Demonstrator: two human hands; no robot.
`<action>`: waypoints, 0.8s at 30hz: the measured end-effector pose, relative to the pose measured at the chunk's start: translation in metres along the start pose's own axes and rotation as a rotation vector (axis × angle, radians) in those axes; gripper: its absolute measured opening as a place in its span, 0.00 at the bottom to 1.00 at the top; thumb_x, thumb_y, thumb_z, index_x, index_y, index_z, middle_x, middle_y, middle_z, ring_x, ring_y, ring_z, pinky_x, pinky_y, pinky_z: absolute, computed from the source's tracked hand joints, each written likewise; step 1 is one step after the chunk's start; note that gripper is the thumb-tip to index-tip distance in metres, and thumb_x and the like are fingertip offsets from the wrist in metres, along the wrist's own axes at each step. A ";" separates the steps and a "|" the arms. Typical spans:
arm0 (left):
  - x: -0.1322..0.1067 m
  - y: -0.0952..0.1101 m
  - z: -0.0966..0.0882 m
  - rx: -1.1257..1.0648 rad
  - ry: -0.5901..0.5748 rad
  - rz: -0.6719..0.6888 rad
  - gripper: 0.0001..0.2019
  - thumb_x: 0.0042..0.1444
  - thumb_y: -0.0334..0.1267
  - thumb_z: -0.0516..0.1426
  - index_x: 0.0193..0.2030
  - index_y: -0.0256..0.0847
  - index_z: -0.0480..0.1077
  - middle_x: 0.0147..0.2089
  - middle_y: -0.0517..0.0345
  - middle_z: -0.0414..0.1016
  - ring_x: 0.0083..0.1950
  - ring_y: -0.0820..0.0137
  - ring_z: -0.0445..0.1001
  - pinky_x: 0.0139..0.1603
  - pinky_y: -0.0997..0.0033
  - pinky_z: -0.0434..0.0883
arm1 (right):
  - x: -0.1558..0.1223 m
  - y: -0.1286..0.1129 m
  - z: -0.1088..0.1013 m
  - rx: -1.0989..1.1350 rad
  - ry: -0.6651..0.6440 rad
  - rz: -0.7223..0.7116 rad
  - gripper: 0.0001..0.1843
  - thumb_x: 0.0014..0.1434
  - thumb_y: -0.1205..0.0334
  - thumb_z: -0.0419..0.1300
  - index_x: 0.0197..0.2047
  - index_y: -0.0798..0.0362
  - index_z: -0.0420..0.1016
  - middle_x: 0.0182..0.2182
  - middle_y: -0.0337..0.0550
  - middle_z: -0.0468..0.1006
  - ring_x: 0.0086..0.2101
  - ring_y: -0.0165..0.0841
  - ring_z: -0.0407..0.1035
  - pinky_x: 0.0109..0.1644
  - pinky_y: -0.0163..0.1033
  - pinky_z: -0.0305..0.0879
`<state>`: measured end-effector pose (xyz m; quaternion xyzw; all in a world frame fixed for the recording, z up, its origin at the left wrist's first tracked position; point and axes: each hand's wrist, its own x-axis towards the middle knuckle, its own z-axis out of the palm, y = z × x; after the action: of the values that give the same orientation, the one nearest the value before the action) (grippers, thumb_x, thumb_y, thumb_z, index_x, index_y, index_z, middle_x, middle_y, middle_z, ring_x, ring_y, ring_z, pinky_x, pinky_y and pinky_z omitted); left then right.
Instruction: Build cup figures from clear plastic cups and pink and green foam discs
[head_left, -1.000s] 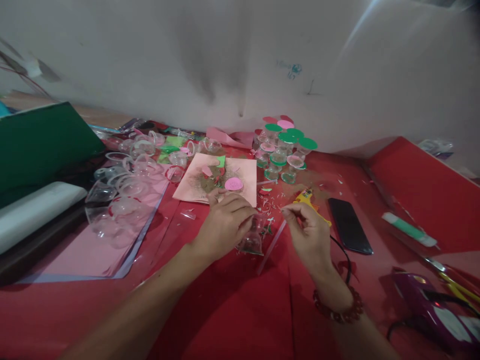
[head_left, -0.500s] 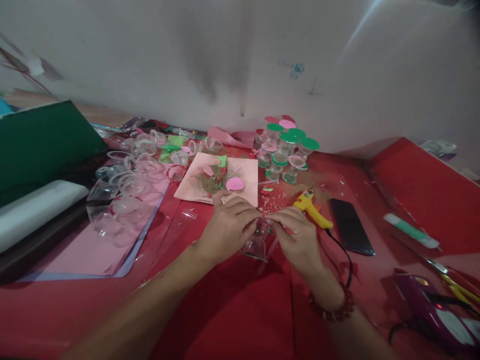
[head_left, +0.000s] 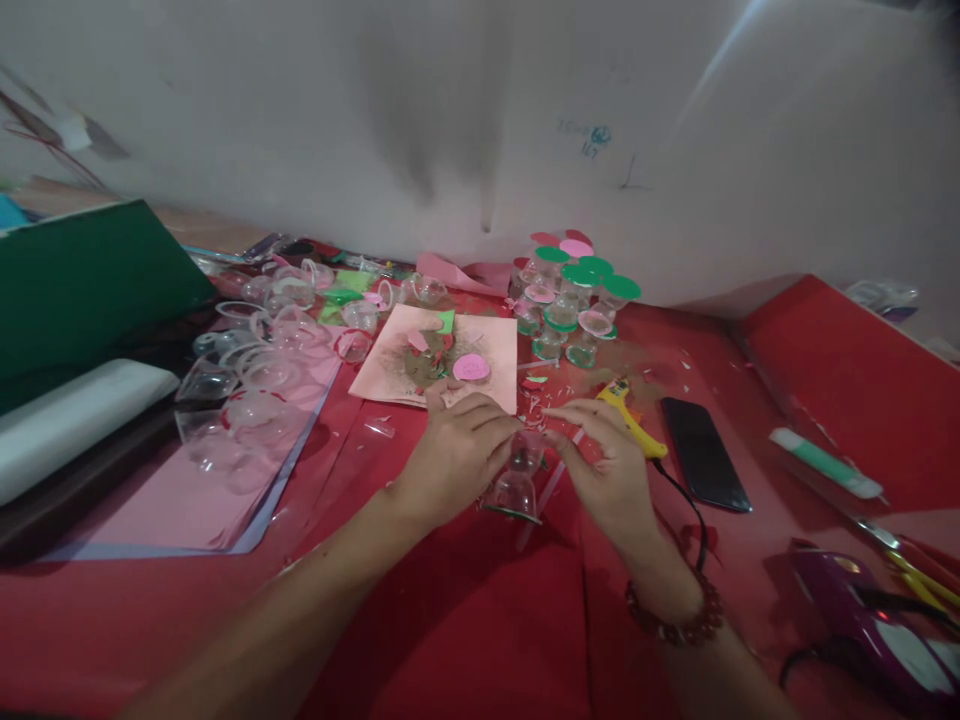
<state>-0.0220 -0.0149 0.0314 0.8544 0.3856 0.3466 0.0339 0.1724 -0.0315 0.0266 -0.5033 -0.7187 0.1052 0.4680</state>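
Note:
Two clear plastic cups [head_left: 514,490], joined end to end in an hourglass shape, stand upright on the red surface with a dark green edge at the bottom. My left hand [head_left: 450,460] grips them near the upper rim, its fingertips curled against the left side. Just to the right, my right hand [head_left: 611,480] has thumb and forefinger apart, the thumb close to the rim; whether it touches I cannot tell. Small coloured bits show around the upper cup. Beyond my left hand, a pink paper disc [head_left: 471,368] lies on a stained peach sheet [head_left: 495,340].
Finished-looking cup pairs with green and pink discs [head_left: 574,290] cluster at the back. Loose clear cups [head_left: 262,370] crowd pink paper [head_left: 180,500] at left. To the right are a yellow glue gun [head_left: 634,420], a phone [head_left: 703,455], scissors [head_left: 889,540] and a purple device [head_left: 855,610].
My right hand has moved slightly right, off the upper rim, and its thumb and forefinger have parted. My left hand stays on the cups.

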 end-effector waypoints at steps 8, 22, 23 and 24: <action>0.002 -0.001 -0.002 -0.002 0.045 -0.027 0.07 0.62 0.34 0.56 0.41 0.44 0.75 0.39 0.59 0.82 0.45 0.66 0.76 0.61 0.50 0.54 | -0.001 0.001 -0.001 0.020 0.097 0.002 0.04 0.61 0.60 0.62 0.36 0.50 0.75 0.34 0.42 0.77 0.39 0.37 0.69 0.46 0.45 0.65; 0.002 -0.002 -0.003 0.001 0.049 -0.032 0.06 0.62 0.34 0.55 0.39 0.43 0.75 0.38 0.59 0.82 0.44 0.66 0.76 0.59 0.50 0.54 | -0.005 -0.007 -0.007 0.033 0.147 0.221 0.20 0.66 0.52 0.53 0.26 0.52 0.73 0.14 0.32 0.65 0.16 0.27 0.59 0.22 0.34 0.56; 0.002 -0.001 -0.003 -0.008 0.052 -0.037 0.06 0.62 0.34 0.55 0.39 0.43 0.75 0.38 0.59 0.82 0.44 0.66 0.76 0.59 0.50 0.54 | -0.005 -0.006 -0.007 0.027 0.139 0.210 0.21 0.66 0.51 0.54 0.24 0.52 0.71 0.13 0.32 0.64 0.16 0.26 0.58 0.21 0.34 0.55; 0.002 -0.001 -0.003 -0.019 0.054 -0.045 0.06 0.62 0.34 0.56 0.40 0.43 0.75 0.38 0.59 0.82 0.44 0.66 0.76 0.59 0.51 0.54 | -0.005 -0.006 -0.006 0.022 0.121 0.184 0.19 0.64 0.52 0.56 0.24 0.52 0.70 0.15 0.33 0.67 0.18 0.27 0.61 0.23 0.34 0.57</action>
<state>-0.0235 -0.0139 0.0349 0.8354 0.4022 0.3726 0.0395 0.1739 -0.0402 0.0313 -0.5673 -0.6388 0.1254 0.5043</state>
